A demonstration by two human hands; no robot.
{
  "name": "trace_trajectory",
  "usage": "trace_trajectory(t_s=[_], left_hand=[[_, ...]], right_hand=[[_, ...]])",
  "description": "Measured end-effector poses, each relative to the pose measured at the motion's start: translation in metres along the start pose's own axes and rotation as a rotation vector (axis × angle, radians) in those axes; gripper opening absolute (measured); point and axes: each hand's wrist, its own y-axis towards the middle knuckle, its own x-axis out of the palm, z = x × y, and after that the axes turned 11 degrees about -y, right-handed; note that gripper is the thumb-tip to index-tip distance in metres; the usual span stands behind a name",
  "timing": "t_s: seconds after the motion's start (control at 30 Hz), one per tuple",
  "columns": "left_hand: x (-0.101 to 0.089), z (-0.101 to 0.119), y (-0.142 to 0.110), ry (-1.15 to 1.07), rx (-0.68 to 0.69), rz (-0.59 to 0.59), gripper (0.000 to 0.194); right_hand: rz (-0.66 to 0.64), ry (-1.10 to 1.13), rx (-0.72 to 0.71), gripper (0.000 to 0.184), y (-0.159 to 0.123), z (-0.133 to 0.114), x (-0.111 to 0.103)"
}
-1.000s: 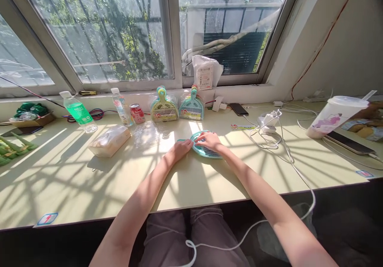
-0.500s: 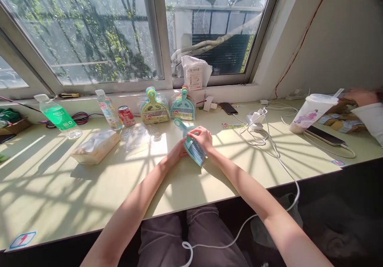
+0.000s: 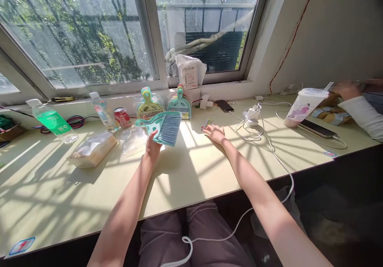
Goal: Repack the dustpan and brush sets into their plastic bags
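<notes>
The left hand (image 3: 153,144) was closed on a teal dustpan and brush (image 3: 162,128), its thumb over the front near the base of the handle. The set was held up over the tabletop (image 3: 179,181), in front of two upright packaged sets, a yellowish one (image 3: 150,108) and a teal one (image 3: 179,108). Its long axis ran crosswise: the handle pointed left, and the grey-blue bristles fanned out to the right, their front turned toward the person. The right hand (image 3: 216,133) had its fingers together at a small colourful card (image 3: 208,123), apparently pinching it; the card's print was too small to read.

A green label with white lettering wrapped the leaning bottle (image 3: 53,121) at far left, but its words could not be made out. The red can (image 3: 122,117) carried pale, illegible marks. By the window, a white packet (image 3: 189,75) showed dense printed text, also unreadable. A sticker (image 3: 22,246) at the tabletop's near left corner bore a red arrow inside a blue outline, and the lidded cup (image 3: 305,107) displayed a pink picture.
</notes>
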Motion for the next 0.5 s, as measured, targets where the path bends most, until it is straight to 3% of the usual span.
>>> trace_trajectory(t_s=[0.13, 0.2, 0.27, 0.37, 0.5], left_hand=[[0.000, 0.003, -0.001, 0.022, -0.040, 0.005, 0.039], [-0.002, 0.002, 0.000, 0.044, -0.059, -0.001, 0.043], [-0.004, -0.001, 0.001, 0.062, -0.069, -0.016, 0.046], [-0.008, -0.007, 0.002, 0.068, -0.073, -0.051, 0.049], [-0.014, -0.013, 0.002, 0.082, -0.084, -0.092, 0.042]], right_hand=[[-0.052, 0.022, -0.151, 0.028, -0.001, -0.020, -0.006], [-0.065, 0.013, -0.209, 0.043, -0.002, -0.025, -0.009], [-0.105, 0.016, -0.212, 0.047, -0.004, -0.027, -0.010], [-0.171, 0.083, -0.227, 0.037, -0.008, -0.031, -0.012], [-0.186, 0.247, -0.229, 0.037, -0.011, -0.037, -0.016]])
